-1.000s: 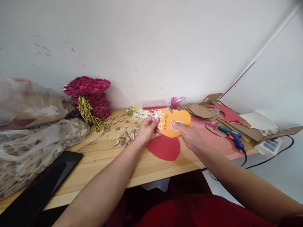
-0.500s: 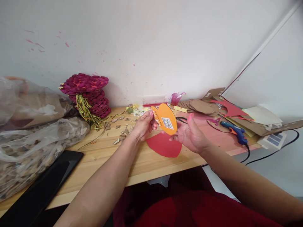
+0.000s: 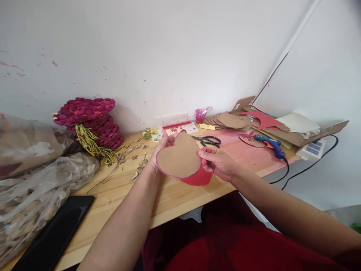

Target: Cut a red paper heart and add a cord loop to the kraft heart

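1. Holding a cardboard heart [image 3: 178,160] up in front of the body, just above the table [image 3: 118,210], plain brown face to the camera, purple line along the lower rim.
2. Right hand [image 3: 218,161]: pinching the heart's right edge, thumb in front, fingertips curled at the rim. Edge-only hold probably leaves most of the face uncovered.
3. Left hand [image 3: 160,149]: behind the heart's left side, thumb upright near the notch. Looks like it backs up the piece, likely so it doesn't tip. Fingers mostly hidden, so can't tell how far they close.
4. Red sheet [image 3: 199,178]: on the table, partly covered from view by the heart. Sits directly under the work, presumably for easy access.
5. Scissors [image 3: 210,141]: just past the heart, handles toward the right hand's side. Looks like a handy spot for that hand.
6. Glue gun [image 3: 272,146]: farther right, nozzle end over a purple-edged disc [image 3: 246,139]. Disc may protect the wood; cord drops off the table edge, out of the way.
7. Cardboard rounds [image 3: 232,120]: heaped at the back by the wall, probably to free the front area.
8. Loose shells [image 3: 139,163]: scattered left of the hands; bulging plastic bag [image 3: 76,167] beyond them, apparently holding more.
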### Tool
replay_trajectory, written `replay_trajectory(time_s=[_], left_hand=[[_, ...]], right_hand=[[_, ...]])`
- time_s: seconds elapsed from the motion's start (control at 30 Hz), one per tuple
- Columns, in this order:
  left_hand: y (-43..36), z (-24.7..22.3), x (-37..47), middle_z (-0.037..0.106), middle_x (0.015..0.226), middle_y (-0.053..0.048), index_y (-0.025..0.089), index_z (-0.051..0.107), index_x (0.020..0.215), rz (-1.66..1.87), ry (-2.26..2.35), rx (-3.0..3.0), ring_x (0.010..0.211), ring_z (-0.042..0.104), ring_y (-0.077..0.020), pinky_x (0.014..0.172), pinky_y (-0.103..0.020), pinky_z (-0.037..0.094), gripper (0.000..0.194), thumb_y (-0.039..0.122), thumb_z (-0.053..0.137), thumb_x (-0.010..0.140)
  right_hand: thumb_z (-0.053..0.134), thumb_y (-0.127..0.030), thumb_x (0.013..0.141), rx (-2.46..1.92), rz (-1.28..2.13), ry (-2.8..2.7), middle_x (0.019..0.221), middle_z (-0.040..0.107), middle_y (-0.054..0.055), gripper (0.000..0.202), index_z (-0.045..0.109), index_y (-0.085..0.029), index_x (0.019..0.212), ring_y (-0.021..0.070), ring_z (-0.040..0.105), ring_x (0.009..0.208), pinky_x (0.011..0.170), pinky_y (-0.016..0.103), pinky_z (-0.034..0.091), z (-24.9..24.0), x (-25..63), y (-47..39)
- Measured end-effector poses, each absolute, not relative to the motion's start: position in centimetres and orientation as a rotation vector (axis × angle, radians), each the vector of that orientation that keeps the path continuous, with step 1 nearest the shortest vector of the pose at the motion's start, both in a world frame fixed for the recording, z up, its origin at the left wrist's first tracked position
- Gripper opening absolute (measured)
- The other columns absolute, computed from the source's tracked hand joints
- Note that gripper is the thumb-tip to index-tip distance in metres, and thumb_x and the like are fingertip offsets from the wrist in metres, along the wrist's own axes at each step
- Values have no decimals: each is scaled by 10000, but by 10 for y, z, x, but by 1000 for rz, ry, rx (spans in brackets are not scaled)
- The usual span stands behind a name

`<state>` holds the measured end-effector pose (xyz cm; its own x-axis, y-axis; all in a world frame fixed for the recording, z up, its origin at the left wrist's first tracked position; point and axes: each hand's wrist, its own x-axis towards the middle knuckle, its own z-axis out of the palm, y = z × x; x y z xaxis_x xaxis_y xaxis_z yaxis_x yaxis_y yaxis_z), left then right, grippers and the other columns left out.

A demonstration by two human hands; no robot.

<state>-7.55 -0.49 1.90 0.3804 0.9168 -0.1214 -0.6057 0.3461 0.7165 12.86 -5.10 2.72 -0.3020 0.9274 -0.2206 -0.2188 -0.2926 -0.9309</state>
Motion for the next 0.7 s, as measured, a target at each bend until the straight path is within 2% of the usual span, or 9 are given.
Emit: replay_trajectory(time_s=[0.1,0.17,0.27,0.37,0.43,0.53,0.6,0.7], left_hand=[[-5,25,-85,755,908,-133,134,732,993,1137,620,723,760,722,-257,613,-351,573,679,749,505,816],[-7,26,-89,749,994,-125,159,735,1056,1128,659,846,749,704,-232,571,-328,563,655,730,596,768],[-9,21,-88,741,1001,-80,192,735,1099,1082,754,1043,678,651,-155,522,-247,522,528,469,837,662],[-6,14,-85,740,945,-66,175,741,1049,1146,872,1041,686,636,-140,560,-236,516,523,313,900,571],[-1,10,-85,739,935,-54,176,737,1031,1260,955,978,691,627,-134,567,-230,502,524,315,896,551],[6,7,-88,728,881,-30,181,732,1001,1388,1071,941,650,591,-116,514,-196,437,505,329,877,541],[8,5,-88,718,848,-22,180,729,990,1407,1104,962,632,574,-113,502,-192,415,485,336,859,550],[8,2,-88,709,848,-22,178,724,1006,1398,1114,1027,643,569,-114,517,-194,419,463,339,834,586]], right_hand=[[855,-464,628,-1114,1501,-1059,565,551,-40,420,550,-179,663,66,456,470,409,202,269,26,137,-46],[843,-483,633,-1160,1374,-1069,570,554,-39,426,539,-189,675,77,471,484,415,208,284,23,143,-43],[789,-508,690,-1210,1257,-1165,590,572,-32,402,532,-200,711,87,485,487,434,226,307,20,148,-38],[715,-518,761,-1256,1143,-1447,701,634,10,348,583,-197,786,124,556,582,501,256,374,22,152,-33],[753,-493,726,-1337,964,-1711,844,669,52,349,622,-194,848,172,606,733,603,287,431,24,156,-28],[865,-467,573,-1533,702,-1987,1011,670,101,481,630,-198,894,256,618,904,715,333,446,24,160,-20],[882,-489,534,-1616,634,-2093,1027,664,114,541,615,-200,905,288,614,932,723,343,434,20,161,-14],[864,-496,564,-1626,575,-2195,957,654,96,518,589,-199,886,274,597,886,688,330,404,13,158,-3]])
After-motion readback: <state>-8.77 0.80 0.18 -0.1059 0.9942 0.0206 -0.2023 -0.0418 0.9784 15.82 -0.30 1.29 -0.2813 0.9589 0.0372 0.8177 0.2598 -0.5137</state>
